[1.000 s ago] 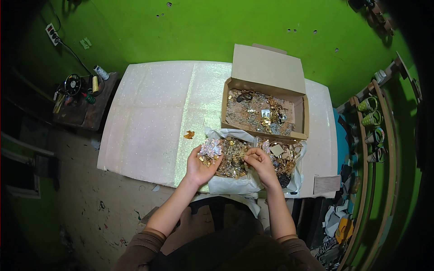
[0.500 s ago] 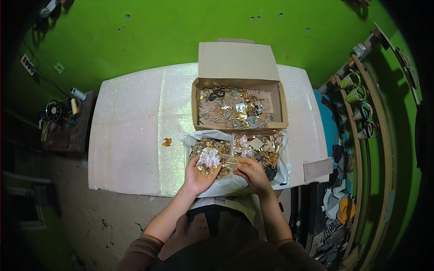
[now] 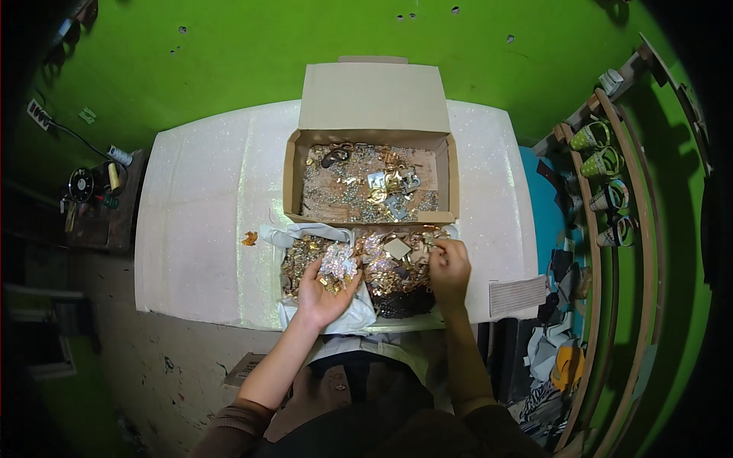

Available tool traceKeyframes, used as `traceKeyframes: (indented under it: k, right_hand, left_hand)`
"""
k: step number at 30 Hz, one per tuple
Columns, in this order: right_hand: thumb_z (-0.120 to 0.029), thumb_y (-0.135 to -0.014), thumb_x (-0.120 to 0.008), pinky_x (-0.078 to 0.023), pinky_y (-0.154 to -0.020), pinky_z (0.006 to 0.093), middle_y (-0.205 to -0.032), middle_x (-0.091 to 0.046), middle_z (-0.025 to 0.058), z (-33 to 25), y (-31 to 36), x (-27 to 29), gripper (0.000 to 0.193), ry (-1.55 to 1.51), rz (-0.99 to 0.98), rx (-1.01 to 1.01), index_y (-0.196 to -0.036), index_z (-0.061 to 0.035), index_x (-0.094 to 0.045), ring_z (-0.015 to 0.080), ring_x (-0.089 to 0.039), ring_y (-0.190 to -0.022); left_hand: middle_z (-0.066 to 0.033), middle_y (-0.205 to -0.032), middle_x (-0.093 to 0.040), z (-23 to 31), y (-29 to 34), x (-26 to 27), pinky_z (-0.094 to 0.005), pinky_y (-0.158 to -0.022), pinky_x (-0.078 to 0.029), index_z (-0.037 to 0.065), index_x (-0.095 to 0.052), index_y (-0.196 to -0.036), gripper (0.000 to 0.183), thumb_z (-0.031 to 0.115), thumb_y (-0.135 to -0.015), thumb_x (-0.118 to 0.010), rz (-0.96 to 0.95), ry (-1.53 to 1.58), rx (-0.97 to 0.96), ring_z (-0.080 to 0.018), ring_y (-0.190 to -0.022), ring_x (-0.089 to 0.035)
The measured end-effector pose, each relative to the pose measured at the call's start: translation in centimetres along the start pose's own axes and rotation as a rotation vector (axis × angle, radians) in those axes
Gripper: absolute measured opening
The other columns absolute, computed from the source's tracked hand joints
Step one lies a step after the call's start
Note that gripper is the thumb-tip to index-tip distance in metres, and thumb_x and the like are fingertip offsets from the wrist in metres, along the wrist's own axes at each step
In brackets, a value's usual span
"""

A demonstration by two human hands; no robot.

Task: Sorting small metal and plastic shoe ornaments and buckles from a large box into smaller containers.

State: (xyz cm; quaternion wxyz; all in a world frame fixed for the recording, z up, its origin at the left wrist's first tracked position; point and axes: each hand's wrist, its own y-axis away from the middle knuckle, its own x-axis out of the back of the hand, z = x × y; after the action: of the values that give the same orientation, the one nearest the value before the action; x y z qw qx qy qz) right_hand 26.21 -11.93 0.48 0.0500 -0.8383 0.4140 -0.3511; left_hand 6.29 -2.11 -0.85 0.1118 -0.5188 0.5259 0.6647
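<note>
My left hand [image 3: 323, 304] is cupped palm up, holding a cluster of shiny iridescent pieces [image 3: 338, 260] with a few gold bits beside them. Beneath it lies a pile of small gold and brown metal trinkets [image 3: 296, 267], heaped in a white-lined container. My right hand [image 3: 450, 269] hovers at the right edge of the neighbouring heap of mixed trinkets [image 3: 374, 278], fingers pinched together; whatever they hold is too small to make out. In that heap a pale square piece [image 3: 397, 248] stands out, and black beads [image 3: 401, 304] lie near its front.
Behind the heaps stands an open cardboard box [image 3: 293, 175] with scattered gold and silver pieces. An orange-brown scrap [image 3: 250, 238] lies on the white table [image 3: 195, 198] to the left, a striped card [image 3: 518, 296] to the right. Sandals [image 3: 603, 162] hang on a wooden rack at right.
My right hand has moved right and slightly away, from beside my left hand to the right heap's edge. The gold piece it held no longer shows. The view has shifted, moving everything left in the picture.
</note>
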Motion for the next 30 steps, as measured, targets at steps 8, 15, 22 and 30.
traceKeyframes:
  k: [8,15,22,30]
  right_hand:
    - [-0.006,-0.074,-0.056,-0.045,-0.069,0.035,-0.084,-0.058,0.0115,1.9,0.3,0.5,0.012,0.076,-0.313,0.146,-0.084,-0.0006,-0.058,0.0292,-0.055,-0.077]
    - [-0.01,-0.079,-0.056,-0.045,-0.071,0.0298,-0.086,-0.057,0.0134,-1.4,-2.2,0.0,0.018,-0.297,-0.591,0.149,-0.092,0.0028,-0.058,0.0243,-0.058,-0.079]
    - [-0.018,-0.078,-0.06,-0.044,-0.068,0.0305,-0.089,-0.055,0.0129,-5.2,-2.7,-2.9,0.028,-0.283,-0.821,0.22,-0.099,-0.0003,-0.056,0.0259,-0.056,-0.078]
    - [-0.018,-0.072,-0.064,-0.043,-0.054,0.0289,-0.068,-0.056,0.0086,-8.7,0.5,-6.7,0.031,-0.325,-0.952,0.14,-0.098,-0.0037,-0.056,0.0184,-0.053,-0.057]
  left_hand:
    - [-0.0141,-0.112,-0.052,-3.0,-0.3,-1.0,-0.0408,-0.098,-0.034,0.002,-0.047,-0.111,0.035,0.026,-0.087,-0.039,0.032,0.111,-0.132,-0.0258,-0.107,-0.048]
    - [-0.0124,-0.11,-0.055,-5.0,-0.8,-0.4,-0.0383,-0.092,-0.039,0.003,-0.049,-0.111,0.034,0.026,-0.087,-0.039,-0.025,0.013,-0.159,-0.0241,-0.104,-0.051]
    - [-0.0092,-0.104,-0.056,-4.4,0.4,0.8,-0.0365,-0.09,-0.041,0.005,-0.05,-0.106,0.03,0.025,-0.087,-0.041,-0.03,0.056,-0.195,-0.0199,-0.099,-0.053]
    - [-0.0119,-0.11,-0.054,-1.0,3.2,2.9,-0.0356,-0.092,-0.04,0.004,-0.047,-0.114,0.039,0.033,-0.091,-0.035,-0.105,0.046,-0.325,-0.022,-0.105,-0.051]
